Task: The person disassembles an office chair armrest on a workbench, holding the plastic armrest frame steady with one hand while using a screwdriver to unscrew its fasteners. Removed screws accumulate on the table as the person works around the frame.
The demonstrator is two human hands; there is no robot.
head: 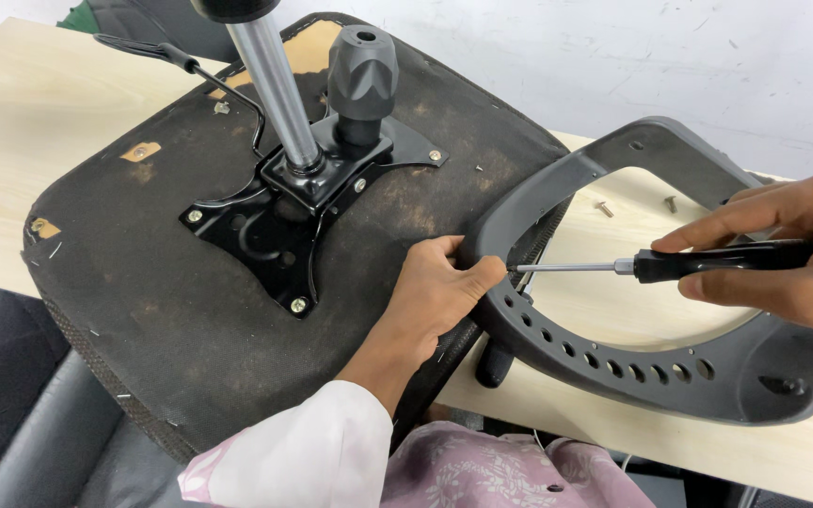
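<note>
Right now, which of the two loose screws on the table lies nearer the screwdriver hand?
The right-hand loose screw, just above the right hand's fingers; the other screw lies further left.

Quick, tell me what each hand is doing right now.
Left hand: closed on the armrest frame where it meets the seat.
Right hand: holding the screwdriver.

No packages, labels, signs or screens in view.

The desk (30,122) has a light wood-grain top. An upturned chair seat (190,310) lies on it, overhanging the near edge. A grey plastic armrest frame (613,357) lies just beside the seat. Two loose screws (604,208) lie near the far edge.
</note>
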